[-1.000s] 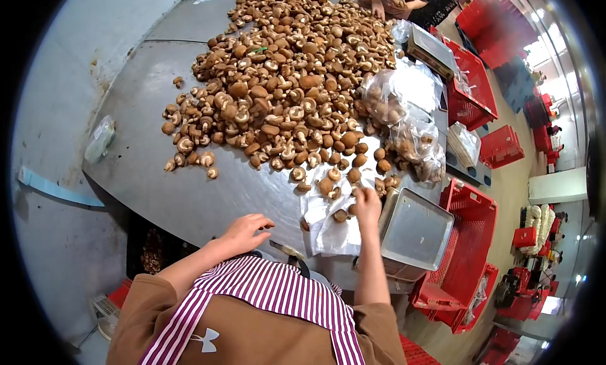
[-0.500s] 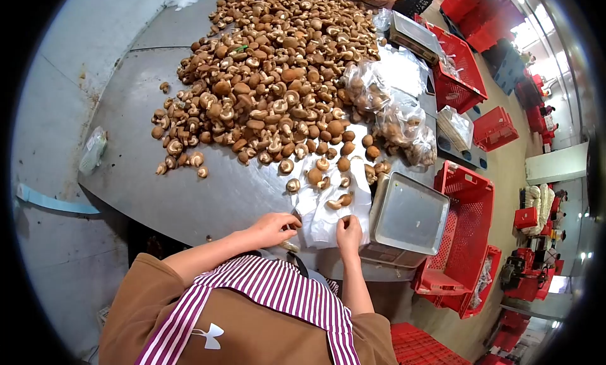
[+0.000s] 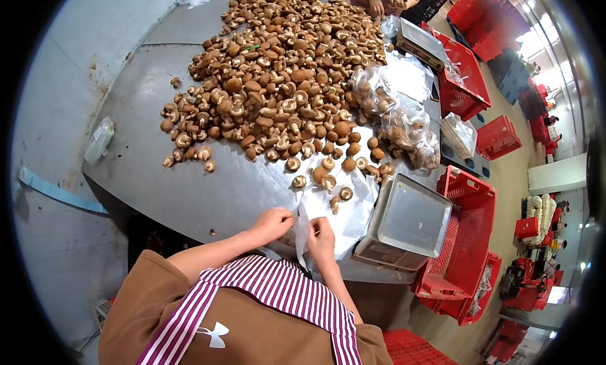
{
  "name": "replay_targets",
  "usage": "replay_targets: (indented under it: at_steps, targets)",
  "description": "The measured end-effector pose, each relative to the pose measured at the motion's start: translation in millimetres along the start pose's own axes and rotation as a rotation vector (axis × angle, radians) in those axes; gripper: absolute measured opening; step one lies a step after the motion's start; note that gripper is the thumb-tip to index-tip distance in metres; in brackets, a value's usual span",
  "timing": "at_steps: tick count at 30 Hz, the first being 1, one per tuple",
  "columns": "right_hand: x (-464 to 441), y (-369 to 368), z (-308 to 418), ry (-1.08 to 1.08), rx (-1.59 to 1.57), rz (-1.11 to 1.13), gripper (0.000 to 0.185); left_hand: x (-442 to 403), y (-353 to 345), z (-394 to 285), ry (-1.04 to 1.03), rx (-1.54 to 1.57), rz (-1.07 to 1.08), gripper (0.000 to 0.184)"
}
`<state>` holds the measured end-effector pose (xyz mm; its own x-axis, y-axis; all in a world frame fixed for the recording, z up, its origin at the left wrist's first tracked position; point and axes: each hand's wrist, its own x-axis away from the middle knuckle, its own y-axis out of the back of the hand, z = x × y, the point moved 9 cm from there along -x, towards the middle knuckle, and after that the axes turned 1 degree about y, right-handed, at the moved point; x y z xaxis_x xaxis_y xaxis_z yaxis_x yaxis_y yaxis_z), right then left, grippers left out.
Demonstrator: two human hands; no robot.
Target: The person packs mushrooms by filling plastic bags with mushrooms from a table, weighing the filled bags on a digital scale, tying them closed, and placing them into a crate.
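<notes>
Lower centre: right hand pinching thin clear film; left hand curled at its left edge, can't tell if grip closed on it. Film hangs between hands, over near edge of table. White sheets just right, loose mushrooms on top. For clean handling: pinch single layer, light even pull, wrists low, right forearm clear of metal tray, avoid dragging mushrooms.

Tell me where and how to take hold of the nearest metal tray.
Probably grip the metal tray by its two long side rims, coming from above: it lies face up, and its raised lip is uncovered along both sides.
</notes>
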<state>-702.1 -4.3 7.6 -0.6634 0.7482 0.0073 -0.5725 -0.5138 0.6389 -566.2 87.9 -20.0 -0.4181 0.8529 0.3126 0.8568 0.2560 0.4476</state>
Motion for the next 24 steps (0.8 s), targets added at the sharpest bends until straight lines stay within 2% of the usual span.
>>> replay_targets:
  at_steps: [1, 3, 5, 6, 7, 9, 10, 13, 16, 20, 22, 23, 24]
  targets:
    - [-4.9, 5.3, -9.9, -0.028, -0.129, -0.055, 0.011, -0.1, 2.3, 8.6, -0.051, -0.032, -0.04, 0.026]
    - [-10.4, 16.3, -28.9, -0.044, -0.071, -0.111, 0.009, 6.1, 3.9, 11.6, -0.001, 0.03, 0.001, 0.027]
    - [-12.5, 12.3, -37.7, -0.037, -0.077, -0.063, 0.011, 14.0, 3.4, 19.7, 0.165, 0.311, 0.002, 0.034]
    - [-11.4, 9.8, -35.0, -0.038, -0.081, -0.063, 0.011, 18.2, 10.5, 0.5, 0.203, 0.268, 0.019, 0.044]
    - [-10.5, 3.2, -32.1, -0.04, -0.103, -0.017, 0.011, 17.2, 6.1, 0.7, 0.203, 0.266, 0.02, 0.044]
    - [-10.0, -2.7, -29.1, -0.038, -0.12, 0.027, 0.011, 13.2, 5.9, -14.0, 0.054, 0.036, -0.03, 0.053]
    - [-10.5, -0.1, -28.2, -0.029, -0.113, -0.018, 0.011, 14.8, 4.3, -12.6, 0.061, -0.047, 0.002, 0.058]
    - [-11.8, 6.2, -31.5, -0.042, -0.093, -0.065, 0.012, 23.2, 6.6, -11.7, 0.039, -0.129, 0.04, 0.058]
    - [-14.2, 22.8, -42.9, -0.021, 0.052, -0.162, 0.018, 37.8, 12.5, -17.0, 0.048, -0.112, 0.006, 0.054]
    - [-33.8, 20.2, -44.5, 0.047, 0.132, -0.086, 0.024, 39.6, 1.0, -11.7, 0.015, -0.271, 0.067, 0.045]
    - [-40.6, 12.4, -64.6, 0.039, 0.137, -0.055, 0.026, 37.9, -0.5, 4.8, -0.189, -0.136, -0.091, 0.034]
    - [-44.8, 6.8, -80.0, 0.029, 0.144, -0.022, 0.029, 39.9, 8.2, 7.6, -0.192, -0.135, -0.091, 0.034]
    - [-45.7, 6.9, -93.6, 0.038, 0.226, -0.074, 0.032, 41.9, 24.4, 19.1, -0.108, -0.08, -0.09, 0.03]
